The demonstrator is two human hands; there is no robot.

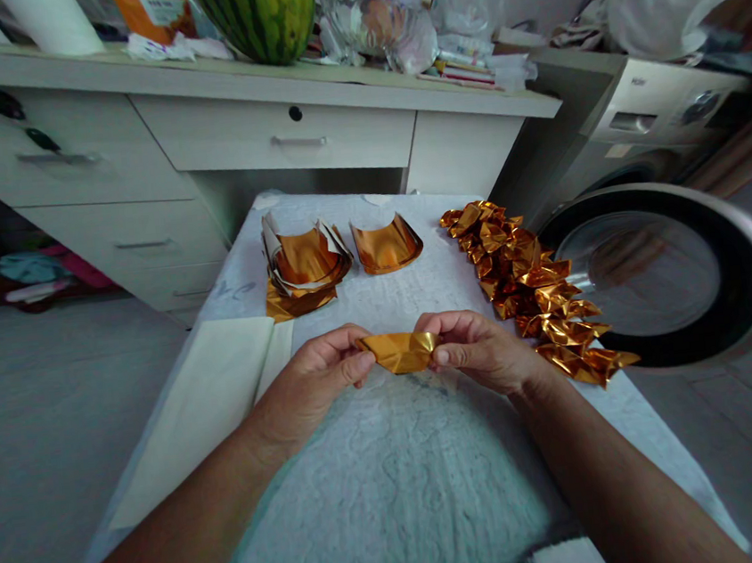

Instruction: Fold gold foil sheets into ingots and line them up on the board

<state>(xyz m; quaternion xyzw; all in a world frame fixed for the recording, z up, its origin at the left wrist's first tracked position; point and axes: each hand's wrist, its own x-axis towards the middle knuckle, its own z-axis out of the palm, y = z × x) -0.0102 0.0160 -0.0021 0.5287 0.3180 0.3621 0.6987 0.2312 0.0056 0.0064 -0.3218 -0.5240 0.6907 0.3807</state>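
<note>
A folded piece of gold foil paper (400, 352) is stretched between my two hands, above the cloth-covered table. My left hand (334, 362) pinches its left end between thumb and fingers. At the other end, my right hand (474, 349) grips the tip the same way. Beyond them lie a stack of curled gold foil sheets (306, 257) and, to its right, a separate curled foil sheet (388, 244). A long pile of folded gold foil pieces (515, 267) runs down the table's right side.
Pale paper sheets (194, 408) lie on the left of the covered table (385, 495). Behind stands a white desk (279, 130) with drawers, bearing a cut watermelon (260, 11) and plastic bags. A washing machine's open round door (664, 274) is at the right edge.
</note>
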